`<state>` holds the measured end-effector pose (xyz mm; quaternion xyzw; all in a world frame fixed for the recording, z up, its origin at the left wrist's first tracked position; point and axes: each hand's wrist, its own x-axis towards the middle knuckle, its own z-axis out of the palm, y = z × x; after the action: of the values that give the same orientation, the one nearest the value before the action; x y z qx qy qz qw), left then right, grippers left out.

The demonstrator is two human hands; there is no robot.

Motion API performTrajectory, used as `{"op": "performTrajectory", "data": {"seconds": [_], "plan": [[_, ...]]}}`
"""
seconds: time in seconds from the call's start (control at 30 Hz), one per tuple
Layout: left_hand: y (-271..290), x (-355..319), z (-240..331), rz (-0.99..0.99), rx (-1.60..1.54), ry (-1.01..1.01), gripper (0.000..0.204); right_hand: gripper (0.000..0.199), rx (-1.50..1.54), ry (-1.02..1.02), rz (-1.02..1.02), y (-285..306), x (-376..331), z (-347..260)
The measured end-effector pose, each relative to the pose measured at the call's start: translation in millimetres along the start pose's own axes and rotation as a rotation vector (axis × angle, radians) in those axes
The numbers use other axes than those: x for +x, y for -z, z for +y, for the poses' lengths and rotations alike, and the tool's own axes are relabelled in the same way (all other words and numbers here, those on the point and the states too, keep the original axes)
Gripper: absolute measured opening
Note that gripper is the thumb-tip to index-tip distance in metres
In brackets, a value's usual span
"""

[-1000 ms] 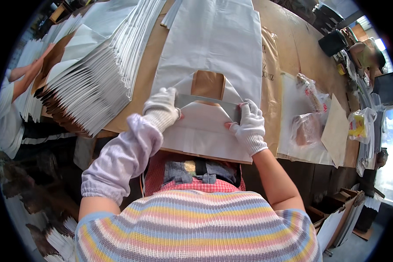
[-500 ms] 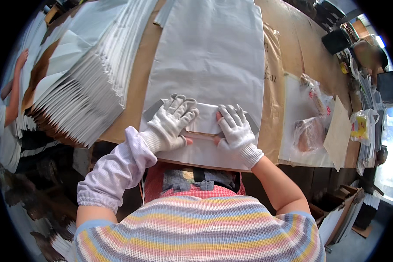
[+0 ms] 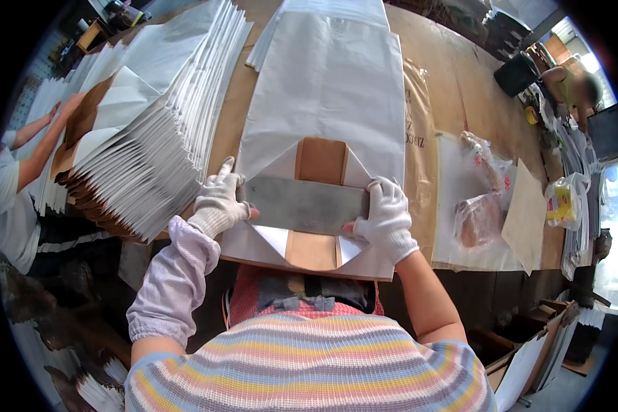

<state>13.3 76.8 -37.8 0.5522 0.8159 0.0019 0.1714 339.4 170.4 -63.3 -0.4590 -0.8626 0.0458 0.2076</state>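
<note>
Head view: the left hand (image 3: 218,199) and right hand (image 3: 386,216), both in white gloves, are partly closed, each gripping one end of a grey metal plate (image 3: 307,206) between thumb and fingers; the left index finger points away. Plate position: crosswise on the near end of a white paper bag (image 3: 326,82), between far and near brown flaps (image 3: 321,161). Markings: large dark capitals, partly covered, run along the brown wrapper (image 3: 419,185) right of the bag. Red print marks the clear plastic bag (image 3: 486,168) farther right; print on the yellow packet (image 3: 563,200) is too small to read.
</note>
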Motion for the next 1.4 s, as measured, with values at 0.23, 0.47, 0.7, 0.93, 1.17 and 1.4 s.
{"op": "performTrajectory", "data": {"seconds": [0.23, 0.47, 0.7, 0.93, 1.17, 1.4], "plan": [[-2.4, 23.1, -23.3, -0.119, -0.153, 0.037, 0.02, 0.016, 0.423, -0.46, 0.32, -14.4, 48.2, 91.1], [2.3, 9.5, -21.4, -0.13, -0.235, 0.03, 0.018, 0.064, -0.094, -0.039, -0.273, 24.6, 19.6, 20.1], [-10.5, 12.7, -27.1, -0.068, -0.163, 0.03, 0.02, 0.049, 0.262, -0.238, -0.292, 24.1, 34.8, 45.5], [-12.8, 8.8, -30.0, -0.054, -0.191, 0.025, 0.018, 0.033, 0.119, -0.086, -0.403, 21.3, 34.2, 58.7], [-16.9, 8.0, -27.6, 0.016, -0.163, -0.044, 0.013, 0.027, 0.086, -0.275, 0.062, 9.5, 40.4, 144.5], [23.0, 6.9, -25.1, 0.022, -0.803, 0.025, 0.014, 0.04, 0.086, -0.108, -0.233, 6.3, -22.5, 62.6]]}}
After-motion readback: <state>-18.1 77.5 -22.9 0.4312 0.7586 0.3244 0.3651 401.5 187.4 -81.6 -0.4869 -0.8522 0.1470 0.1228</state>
